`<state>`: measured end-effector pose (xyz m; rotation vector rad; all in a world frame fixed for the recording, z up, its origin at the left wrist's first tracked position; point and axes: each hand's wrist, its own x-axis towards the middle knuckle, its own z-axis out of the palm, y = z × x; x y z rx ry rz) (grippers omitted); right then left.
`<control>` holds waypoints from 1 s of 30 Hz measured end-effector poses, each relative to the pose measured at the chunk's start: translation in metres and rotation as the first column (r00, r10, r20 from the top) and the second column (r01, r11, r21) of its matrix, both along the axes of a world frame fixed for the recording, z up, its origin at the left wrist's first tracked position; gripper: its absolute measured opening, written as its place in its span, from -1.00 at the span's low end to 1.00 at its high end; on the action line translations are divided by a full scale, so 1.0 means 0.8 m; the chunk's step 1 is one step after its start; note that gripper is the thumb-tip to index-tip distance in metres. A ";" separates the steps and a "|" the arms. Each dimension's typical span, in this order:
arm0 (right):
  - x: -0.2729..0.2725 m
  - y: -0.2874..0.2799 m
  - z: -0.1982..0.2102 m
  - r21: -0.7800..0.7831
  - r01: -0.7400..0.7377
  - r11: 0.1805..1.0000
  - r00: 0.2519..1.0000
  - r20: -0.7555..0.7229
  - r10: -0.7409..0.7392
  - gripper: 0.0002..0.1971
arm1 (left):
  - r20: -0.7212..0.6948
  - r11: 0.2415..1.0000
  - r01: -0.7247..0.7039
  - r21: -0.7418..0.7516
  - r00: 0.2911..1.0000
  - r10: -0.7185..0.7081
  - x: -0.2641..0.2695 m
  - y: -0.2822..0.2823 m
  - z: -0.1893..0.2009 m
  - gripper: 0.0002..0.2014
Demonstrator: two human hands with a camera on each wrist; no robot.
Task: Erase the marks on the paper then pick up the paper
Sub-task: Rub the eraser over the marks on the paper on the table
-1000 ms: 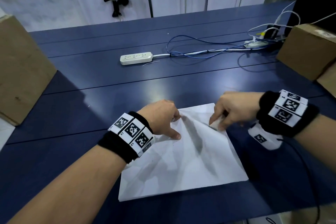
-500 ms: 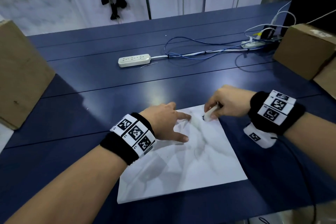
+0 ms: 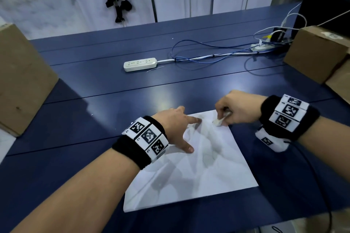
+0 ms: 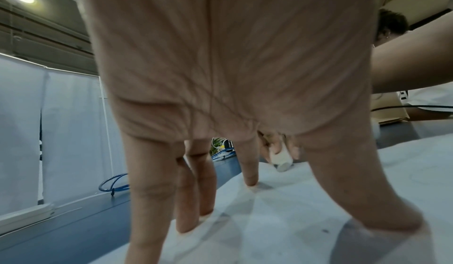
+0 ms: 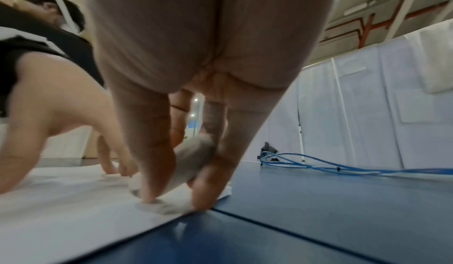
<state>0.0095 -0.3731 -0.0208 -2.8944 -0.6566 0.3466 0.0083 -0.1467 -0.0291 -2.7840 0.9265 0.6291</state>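
— On the blue table [image 3: 98, 89], near the front edge, what lies under the hands?

— One white sheet of paper [image 3: 191, 176], flat, creased with grey shadows. Any marks on it are too faint to make out.

— And the left hand [image 3: 175, 126]?

— Spread out, fingers [image 4: 250, 173] straight, tips pressing the sheet near its far left corner. It grips nothing; the thumb presses the sheet nearer the body.

— The right hand [image 3: 237, 107]?

— Fingers [image 5: 157, 157] and thumb curled round a small white eraser [image 3: 219, 120], pinching it. Its lower end touches the paper at the far right corner, just beside the left forefinger.

— Anything else on the table?

— A white power strip [image 3: 140, 64] farther back, blue cables [image 3: 198, 56] running off to the right, a cardboard box [image 3: 20, 79] at the left edge and another cardboard box [image 3: 314, 53] at the right. All are well apart from the sheet.
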 end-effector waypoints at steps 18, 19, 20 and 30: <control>0.002 0.002 0.003 -0.002 -0.041 0.999 0.998 -0.056 0.041 -0.88 | -0.009 1.000 -0.014 0.013 1.000 0.014 0.005 -0.003 -0.001 0.02; -0.010 0.001 0.003 0.000 -0.077 0.997 0.991 -0.109 0.077 -0.89 | -0.012 1.000 -0.015 0.012 1.000 0.016 0.004 -0.003 -0.002 0.02; -0.017 0.001 0.003 0.005 -0.108 0.994 0.983 -0.148 0.107 -0.91 | -0.015 1.000 -0.017 0.013 1.000 0.017 0.004 -0.004 -0.002 0.01; 0.000 -0.012 -0.001 0.054 -0.069 0.996 0.994 -0.081 0.073 -0.90 | -0.021 1.000 -0.022 0.022 1.000 0.022 0.002 -0.005 0.001 0.01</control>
